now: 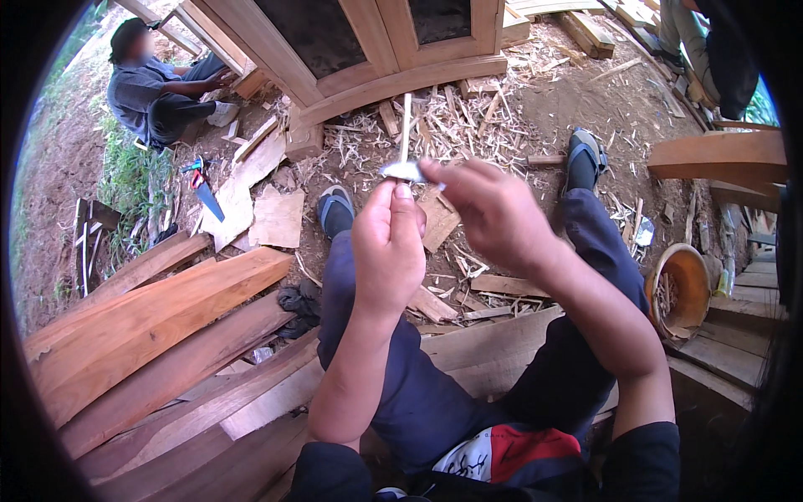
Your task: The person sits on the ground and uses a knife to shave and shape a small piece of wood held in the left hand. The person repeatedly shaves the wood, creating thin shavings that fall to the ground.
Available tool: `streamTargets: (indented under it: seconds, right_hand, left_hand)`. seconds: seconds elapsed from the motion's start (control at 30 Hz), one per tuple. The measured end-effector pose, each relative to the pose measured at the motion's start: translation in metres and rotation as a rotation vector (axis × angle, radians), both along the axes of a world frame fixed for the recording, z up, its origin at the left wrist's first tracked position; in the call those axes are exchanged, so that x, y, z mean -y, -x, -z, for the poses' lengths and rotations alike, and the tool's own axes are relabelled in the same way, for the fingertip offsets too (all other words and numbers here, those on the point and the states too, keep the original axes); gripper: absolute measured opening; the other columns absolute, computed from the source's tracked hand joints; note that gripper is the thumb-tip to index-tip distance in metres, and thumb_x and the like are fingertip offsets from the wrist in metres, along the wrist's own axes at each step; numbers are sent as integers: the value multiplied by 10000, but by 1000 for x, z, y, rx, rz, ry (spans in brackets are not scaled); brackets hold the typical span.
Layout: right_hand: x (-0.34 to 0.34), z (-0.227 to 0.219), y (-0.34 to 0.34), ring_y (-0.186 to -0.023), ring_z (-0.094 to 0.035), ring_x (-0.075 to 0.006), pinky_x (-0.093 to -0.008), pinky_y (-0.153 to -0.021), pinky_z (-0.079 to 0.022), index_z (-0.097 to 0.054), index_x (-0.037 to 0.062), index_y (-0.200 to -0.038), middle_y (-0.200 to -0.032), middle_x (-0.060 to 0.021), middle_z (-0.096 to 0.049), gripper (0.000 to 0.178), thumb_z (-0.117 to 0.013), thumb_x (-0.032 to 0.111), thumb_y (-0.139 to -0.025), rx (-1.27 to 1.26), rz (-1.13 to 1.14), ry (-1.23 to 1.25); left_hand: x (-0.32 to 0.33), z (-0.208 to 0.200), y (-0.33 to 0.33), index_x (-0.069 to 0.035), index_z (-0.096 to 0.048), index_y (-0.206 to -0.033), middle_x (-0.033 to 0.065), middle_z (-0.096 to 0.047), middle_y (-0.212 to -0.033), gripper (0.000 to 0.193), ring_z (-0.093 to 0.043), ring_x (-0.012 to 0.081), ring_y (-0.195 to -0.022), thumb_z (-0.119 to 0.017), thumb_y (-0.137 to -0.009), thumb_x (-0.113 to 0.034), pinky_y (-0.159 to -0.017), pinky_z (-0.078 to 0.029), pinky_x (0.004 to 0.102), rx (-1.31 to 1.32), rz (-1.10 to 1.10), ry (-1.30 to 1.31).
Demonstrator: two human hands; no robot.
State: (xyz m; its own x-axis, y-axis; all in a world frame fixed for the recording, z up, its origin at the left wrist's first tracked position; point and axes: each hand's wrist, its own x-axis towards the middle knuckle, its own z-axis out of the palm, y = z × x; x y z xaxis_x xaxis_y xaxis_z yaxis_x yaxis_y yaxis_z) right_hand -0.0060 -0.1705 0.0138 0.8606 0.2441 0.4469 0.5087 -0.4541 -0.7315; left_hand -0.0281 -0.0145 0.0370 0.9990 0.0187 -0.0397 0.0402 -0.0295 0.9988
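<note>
Pinched between thumb and fingers, a thin pale wooden stick [406, 125] points away from my left hand [391, 243], over the ground. Across the stick, just beyond the left thumb, lies a small grey-white blade-like piece [403, 171]. It is blurred, so its exact kind is unclear. My right hand [493, 213] is closed on the right end of this piece, its fingers partly smeared by motion. Both hands are above the gap between my knees, and the left fingertips are close to the piece.
Wood shavings [452, 125] litter the dirt. A panelled wooden frame [401, 79] stands ahead. Long planks [167, 314] lie left, near a blue-bladed handsaw [207, 199]. A tipped orange-brown bucket [682, 284] is at right. One person [146, 92] sits far left; another [698, 50] is far right.
</note>
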Motion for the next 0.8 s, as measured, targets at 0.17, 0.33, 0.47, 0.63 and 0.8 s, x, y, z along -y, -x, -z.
streamTargets:
  seconds: [0.17,0.33,0.47,0.63,0.8]
  right_hand:
    - [-9,-3,7,-740,-653,-354,-441,-645,-529,-662,153,-1227,-846,-140,-629,363,-628,74,-874,-13,-5,-5]
    - [-15,11,-6,-705,-657,-330,-441,-609,-527,-676,174,-1204,-843,-117,-636,344,-619,91,-875,64,64,25]
    - [-17,32,-37,-720,-660,-350,-429,-631,-535,-677,128,-1195,-806,-151,-647,299,-606,110,-905,25,257,46]
    - [16,7,-56,-710,-650,-188,-296,-636,-487,-642,81,-1269,-912,-180,-702,330,-576,34,-948,-62,357,-205]
    - [-9,3,-16,-821,-680,-344,-422,-714,-548,-678,108,-1197,-942,-163,-672,282,-602,110,-925,7,60,-97]
  left_hand:
    - [3,5,-1,40,-581,-1131,-36,-483,-682,240,-415,22,-596,-412,-1039,-104,-514,-348,217,125,-48,-176]
    - [-1,13,-11,42,-583,-1084,-26,-477,-663,219,-416,32,-582,-420,-1027,-93,-509,-350,233,143,-80,-285]
    - [1,13,-7,33,-593,-1120,-35,-476,-658,252,-424,33,-581,-417,-1038,-128,-521,-354,213,87,-9,-227]
    - [12,11,10,32,-553,-1224,-38,-489,-678,314,-374,12,-518,-423,-1057,-199,-440,-284,165,-4,-16,-44]
    - [-18,3,-6,4,-551,-1125,-6,-507,-694,261,-319,20,-426,-426,-1050,-212,-367,-229,181,-154,-133,195]
